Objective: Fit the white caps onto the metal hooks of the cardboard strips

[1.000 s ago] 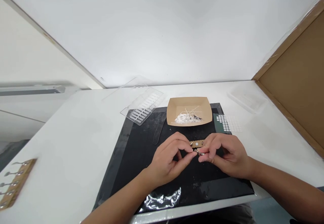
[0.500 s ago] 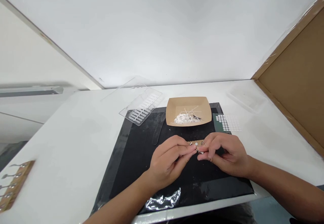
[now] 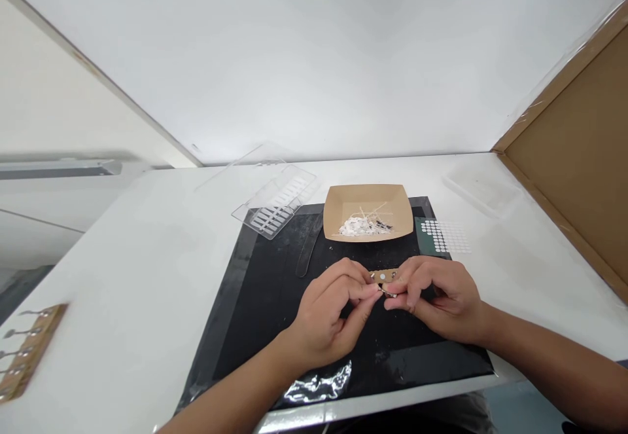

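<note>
A small brown cardboard strip (image 3: 384, 276) with little round metal studs sits in the middle of the frame, pinched between both hands over the black mat (image 3: 265, 303). The left hand (image 3: 328, 316) grips its left end with thumb and fingers. The right hand (image 3: 434, 296) grips the right end and also pinches a tiny metal piece (image 3: 388, 293). Just above them is a brown paper tray (image 3: 367, 208) of white scraps. A clear plastic box (image 3: 275, 201) lies on the white desk (image 3: 147, 257), upper left.
</note>
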### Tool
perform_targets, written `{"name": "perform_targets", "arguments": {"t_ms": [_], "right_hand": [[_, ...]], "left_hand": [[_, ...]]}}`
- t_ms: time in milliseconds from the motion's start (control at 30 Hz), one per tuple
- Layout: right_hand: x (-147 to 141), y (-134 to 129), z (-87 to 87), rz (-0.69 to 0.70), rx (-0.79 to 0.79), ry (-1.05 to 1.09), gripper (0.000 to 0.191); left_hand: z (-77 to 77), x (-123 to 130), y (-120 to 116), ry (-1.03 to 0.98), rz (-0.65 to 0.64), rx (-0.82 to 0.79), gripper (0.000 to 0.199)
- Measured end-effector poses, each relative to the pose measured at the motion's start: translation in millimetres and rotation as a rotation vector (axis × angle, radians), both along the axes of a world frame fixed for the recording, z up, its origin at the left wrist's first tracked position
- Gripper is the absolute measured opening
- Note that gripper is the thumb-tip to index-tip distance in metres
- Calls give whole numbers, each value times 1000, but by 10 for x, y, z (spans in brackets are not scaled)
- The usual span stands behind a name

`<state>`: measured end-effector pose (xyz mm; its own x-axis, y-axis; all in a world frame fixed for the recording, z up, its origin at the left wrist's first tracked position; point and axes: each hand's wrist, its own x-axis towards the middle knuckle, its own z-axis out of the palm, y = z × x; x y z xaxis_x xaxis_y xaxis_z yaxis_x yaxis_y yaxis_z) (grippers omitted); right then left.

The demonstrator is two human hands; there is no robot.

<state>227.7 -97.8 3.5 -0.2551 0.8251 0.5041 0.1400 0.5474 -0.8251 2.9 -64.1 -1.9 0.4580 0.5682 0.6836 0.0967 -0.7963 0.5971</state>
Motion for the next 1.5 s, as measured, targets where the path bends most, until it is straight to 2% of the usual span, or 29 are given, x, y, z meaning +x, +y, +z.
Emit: {"name": "perform_targets", "arguments": {"t_ms": [300, 500, 700, 1067, 1367, 1500], "right_hand": [[-24, -2, -65, 35, -278, 163, 26], [-52, -15, -50, 50, -470, 305, 32], [-80, -8, -37, 102, -589, 415, 35], [-85, 5, -5, 163, -614, 477, 34], [-31, 7, -21, 120, -479, 324, 30], [-22, 12, -30, 106, -470, 310, 29]], "left_hand": [[-5, -10, 3, 4, -17, 19, 18], [-12, -36, -2, 30, -9, 48, 20], [-16, -58, 7, 78, -25, 44, 16], [-45, -62, 34, 79, -108, 71, 18], [5, -57, 23, 19, -55, 32, 20], [56, -48, 25, 7, -30, 24, 20]]}}
